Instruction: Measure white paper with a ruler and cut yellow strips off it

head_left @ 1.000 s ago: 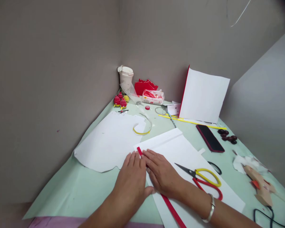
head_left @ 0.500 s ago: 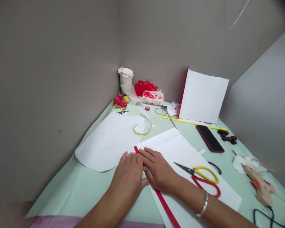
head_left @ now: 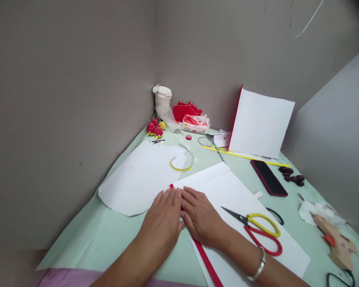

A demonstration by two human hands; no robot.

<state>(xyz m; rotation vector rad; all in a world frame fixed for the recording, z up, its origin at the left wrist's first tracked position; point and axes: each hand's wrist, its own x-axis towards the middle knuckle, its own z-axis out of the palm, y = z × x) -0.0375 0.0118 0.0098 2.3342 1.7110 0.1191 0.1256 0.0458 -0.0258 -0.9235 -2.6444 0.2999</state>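
A red strip [head_left: 208,261] runs along the left edge of a white paper sheet [head_left: 211,178] on the table. My left hand [head_left: 163,217] lies over the strip's upper part, palm down, fingers stretched forward and pressing. Right beside it, my right hand [head_left: 199,213] rests on the same strip and the sheet, its fingers laid out toward the left hand. The fingertips of both hands nearly meet, and they hide the strip between them. Scissors [head_left: 248,221] with one yellow and one red handle lie on the sheet, right of my right hand.
A second white paper [head_left: 137,179] lies to the left. Behind are a white bucket [head_left: 162,101], red-yellow ornaments [head_left: 154,128], a tissue pack [head_left: 196,124] and a standing white panel [head_left: 261,123]. To the right are a phone [head_left: 268,177] and a glue gun [head_left: 336,243] with a cord.
The view has shifted slightly, moving the scene a little to the right. My left hand has slid forward along the strip, covering more of its upper end; the right hand has barely moved.
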